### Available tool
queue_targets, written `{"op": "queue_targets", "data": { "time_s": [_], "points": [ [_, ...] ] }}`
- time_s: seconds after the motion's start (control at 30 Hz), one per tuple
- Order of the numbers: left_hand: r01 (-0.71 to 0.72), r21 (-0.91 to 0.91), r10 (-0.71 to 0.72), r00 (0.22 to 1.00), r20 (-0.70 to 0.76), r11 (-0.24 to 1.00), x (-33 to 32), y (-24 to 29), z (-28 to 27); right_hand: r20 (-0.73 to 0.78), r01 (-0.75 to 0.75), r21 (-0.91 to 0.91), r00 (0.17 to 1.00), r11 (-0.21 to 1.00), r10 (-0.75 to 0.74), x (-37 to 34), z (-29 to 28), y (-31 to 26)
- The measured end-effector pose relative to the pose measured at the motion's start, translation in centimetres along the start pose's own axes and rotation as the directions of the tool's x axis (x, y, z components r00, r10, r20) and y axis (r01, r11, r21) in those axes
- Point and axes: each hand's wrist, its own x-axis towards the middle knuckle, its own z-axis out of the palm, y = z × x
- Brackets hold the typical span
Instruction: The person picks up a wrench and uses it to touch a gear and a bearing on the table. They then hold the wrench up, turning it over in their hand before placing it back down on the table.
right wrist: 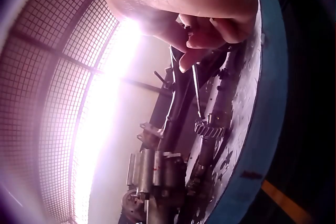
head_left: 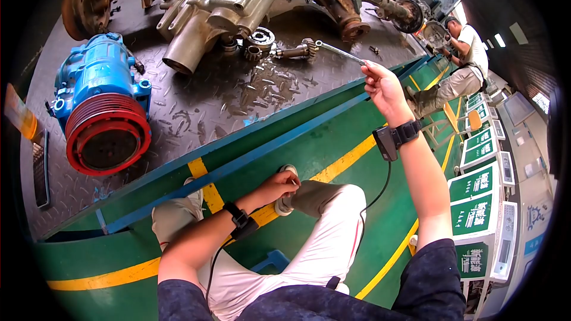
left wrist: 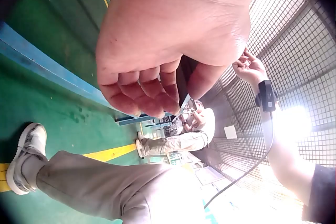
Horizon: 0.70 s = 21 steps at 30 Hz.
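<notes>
My right hand (head_left: 385,90) pinches one end of a slim metal wrench (head_left: 342,52) above the bench's edge. Its ringed tip overlaps the toothed end of a gear shaft (head_left: 295,51) in the head view. In the right wrist view the wrench (right wrist: 197,91) slants down from the fingertips toward the gear teeth (right wrist: 209,129). My left hand (head_left: 275,189) hangs by my knee, away from the bench. The left wrist view shows that hand (left wrist: 168,50) with loosely bent fingers and a dark gap beside the thumb.
On the bench (head_left: 196,119) stand a blue compressor (head_left: 98,65) with a red pulley, a grey metal housing (head_left: 214,15) and a rusty axle (head_left: 339,0). A bearing ring (head_left: 260,38) lies near the gear shaft. Another person (head_left: 464,59) works beyond; green-topped cases (head_left: 476,190) line the right.
</notes>
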Motion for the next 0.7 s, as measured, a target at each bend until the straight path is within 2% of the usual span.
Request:
{"op": "queue_targets", "data": {
  "time_s": [0.6,0.7],
  "points": [
    [-0.012,-0.035,0.013,1.0,0.008,0.999,-0.16,0.37,0.21,0.015,0.043,0.012,0.999,0.999,-0.043,-0.07,-0.15,0.45],
    [0.023,-0.015,-0.023,1.0,0.009,1.0,-0.12,0.23,0.1,-0.011,0.048,0.03,0.999,0.998,-0.048,-0.36,0.05,0.77]
  ]
}}
